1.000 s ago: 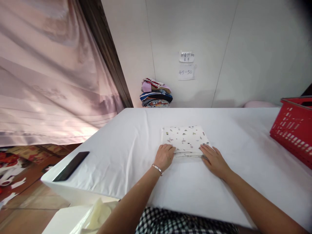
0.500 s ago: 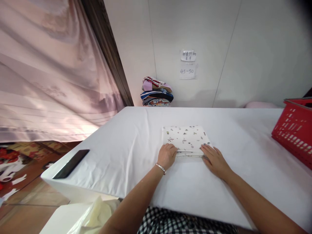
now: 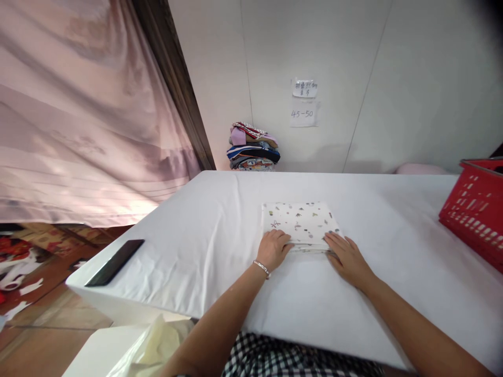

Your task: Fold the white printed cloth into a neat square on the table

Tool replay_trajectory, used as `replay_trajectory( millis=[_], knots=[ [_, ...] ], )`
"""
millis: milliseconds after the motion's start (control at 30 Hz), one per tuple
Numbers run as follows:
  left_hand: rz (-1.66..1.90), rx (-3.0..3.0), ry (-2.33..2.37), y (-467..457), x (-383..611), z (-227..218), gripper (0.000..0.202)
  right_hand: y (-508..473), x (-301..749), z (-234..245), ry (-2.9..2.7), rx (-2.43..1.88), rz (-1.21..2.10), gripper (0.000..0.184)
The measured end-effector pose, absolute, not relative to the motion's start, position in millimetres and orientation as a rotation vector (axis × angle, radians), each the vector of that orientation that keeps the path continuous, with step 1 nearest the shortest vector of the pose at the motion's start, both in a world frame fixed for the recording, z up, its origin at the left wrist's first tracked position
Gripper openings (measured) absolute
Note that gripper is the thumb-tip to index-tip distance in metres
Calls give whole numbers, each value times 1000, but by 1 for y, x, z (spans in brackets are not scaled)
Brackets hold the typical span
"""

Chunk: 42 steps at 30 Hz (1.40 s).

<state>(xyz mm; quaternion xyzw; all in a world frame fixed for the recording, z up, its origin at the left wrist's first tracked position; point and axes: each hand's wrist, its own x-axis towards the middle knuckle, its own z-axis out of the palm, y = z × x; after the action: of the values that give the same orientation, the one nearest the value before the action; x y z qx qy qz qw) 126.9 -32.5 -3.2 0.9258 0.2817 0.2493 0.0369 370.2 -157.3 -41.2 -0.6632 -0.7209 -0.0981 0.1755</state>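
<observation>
A folded white cloth [image 3: 301,222] with small printed leaves and other figures lies on the white-covered table [image 3: 176,225] in front of me. Its layered near edge faces me. My left hand [image 3: 274,248], with a bracelet at the wrist, is closed over the near left corner, fingers bent on top. At the near right corner, my right hand [image 3: 348,256] has its fingers over the top layer and its thumb down by the front edge. The undersides of both grips are hidden.
A dark flat object [image 3: 113,263] lies at the table's left corner. The red plastic basket [image 3: 473,209] stands on the right. Behind the far edge, a stack of folded fabrics [image 3: 253,149] leans near the wall. A pink curtain [image 3: 86,115] hangs at left.
My left hand has shifted slightly to the right along the cloth's near edge. The right hand and the cloth stay almost in place.
</observation>
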Motion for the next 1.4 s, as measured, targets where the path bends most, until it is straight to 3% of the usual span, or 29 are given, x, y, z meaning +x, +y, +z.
replay_trajectory(
  millis=[733,1400],
  knots=[
    [792,2879,983,-31,110,3,11,-157,371,-41,-2059,-1886,-318,46],
    [667,3035,845,-18,103,3,22,-157,372,-42,-2052,-1886,-300,46]
  ],
)
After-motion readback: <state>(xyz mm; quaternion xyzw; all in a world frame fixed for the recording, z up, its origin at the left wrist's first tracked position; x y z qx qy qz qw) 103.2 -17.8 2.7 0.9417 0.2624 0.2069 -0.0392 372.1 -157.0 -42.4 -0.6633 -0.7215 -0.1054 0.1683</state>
